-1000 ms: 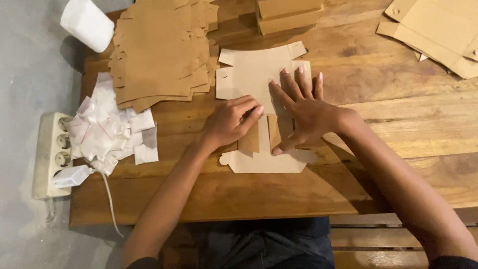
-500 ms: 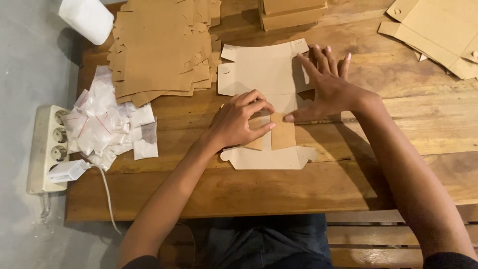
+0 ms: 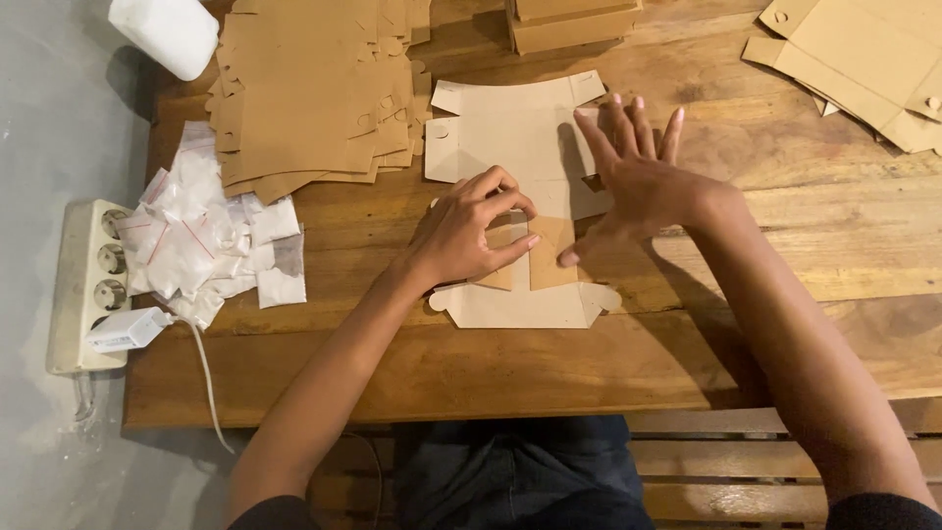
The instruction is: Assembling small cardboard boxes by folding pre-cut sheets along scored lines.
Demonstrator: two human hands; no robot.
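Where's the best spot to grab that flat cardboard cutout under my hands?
Take the cardboard cutout by its far edge with the tabs, coming from the top. It lies flat on the table, and the left hand and right hand cover its middle.

Warm, fairly dim light falls from the upper left. The right hand [image 3: 643, 177] and its forearm cast a soft dark shadow rightward and downward over the brown plank wooden counter [image 3: 785, 255]. The white cylindrical plastic container [image 3: 165, 32] at the top left is almost overexposed. Focus is sharp, without blur; the lower corners look darker.
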